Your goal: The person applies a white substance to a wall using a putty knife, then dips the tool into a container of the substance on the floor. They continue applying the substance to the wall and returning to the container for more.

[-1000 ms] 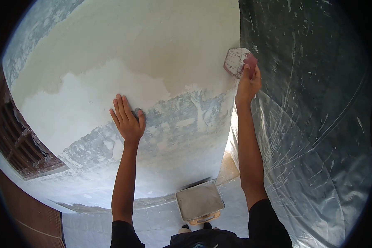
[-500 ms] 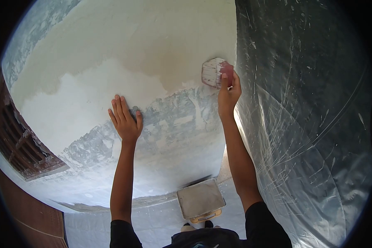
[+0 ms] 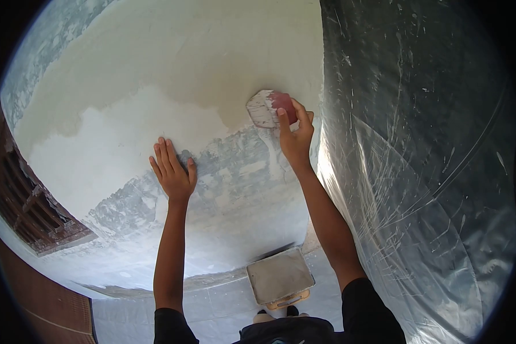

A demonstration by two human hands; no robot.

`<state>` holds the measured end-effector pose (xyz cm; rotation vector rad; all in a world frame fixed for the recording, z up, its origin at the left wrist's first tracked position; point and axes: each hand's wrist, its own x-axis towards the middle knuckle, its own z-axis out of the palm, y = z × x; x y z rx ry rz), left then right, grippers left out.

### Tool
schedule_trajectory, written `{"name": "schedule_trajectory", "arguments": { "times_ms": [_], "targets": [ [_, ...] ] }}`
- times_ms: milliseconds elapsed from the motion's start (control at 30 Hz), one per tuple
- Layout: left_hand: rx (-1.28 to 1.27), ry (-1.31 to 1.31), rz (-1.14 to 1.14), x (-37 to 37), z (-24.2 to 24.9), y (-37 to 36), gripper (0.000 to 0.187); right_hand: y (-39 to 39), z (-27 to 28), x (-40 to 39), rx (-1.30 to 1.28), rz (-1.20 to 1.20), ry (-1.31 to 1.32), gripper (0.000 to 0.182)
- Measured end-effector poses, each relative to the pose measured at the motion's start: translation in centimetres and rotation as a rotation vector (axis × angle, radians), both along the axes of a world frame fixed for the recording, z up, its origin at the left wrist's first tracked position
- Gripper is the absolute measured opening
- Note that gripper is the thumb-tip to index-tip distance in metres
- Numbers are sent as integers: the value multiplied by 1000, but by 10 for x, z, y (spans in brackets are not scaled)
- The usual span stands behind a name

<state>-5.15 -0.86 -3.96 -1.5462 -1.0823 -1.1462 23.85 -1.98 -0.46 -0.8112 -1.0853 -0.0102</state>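
Head view: right hand point(image 3: 295, 137) gripping red-handled putty-caked scraper point(image 3: 264, 108), shifted left-down along white plastered wall point(image 3: 155, 69); left hand point(image 3: 172, 169) still flat, fingers spread, bracing on wall.

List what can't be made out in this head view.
- Blade edge of the putty knife: smeared with plaster, and the right hand covers its handle.
- Left hand: its palm is flat to the wall, so anything beneath is hidden.
- Tray contents: grey and too blurred to tell.
- Behind the plastic sheet: dark, obscured by glare and creases.
- Feet: cut off at the bottom edge.
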Motion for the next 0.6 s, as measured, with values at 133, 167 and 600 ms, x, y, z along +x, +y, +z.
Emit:
{"name": "schedule_trajectory", "arguments": {
  "times_ms": [133, 167, 600],
  "targets": [
    [-16, -7, 16, 0, -3, 0, 63, 13, -4, 73, 212, 208, 644, 31],
    [1, -8, 16, 2, -3, 0, 62, 8, 0, 80, 243, 193, 709, 30],
    [1, -7, 10, -1, -5, 0, 61, 22, 7, 42, 30, -16, 286, 33]
  ]
}}
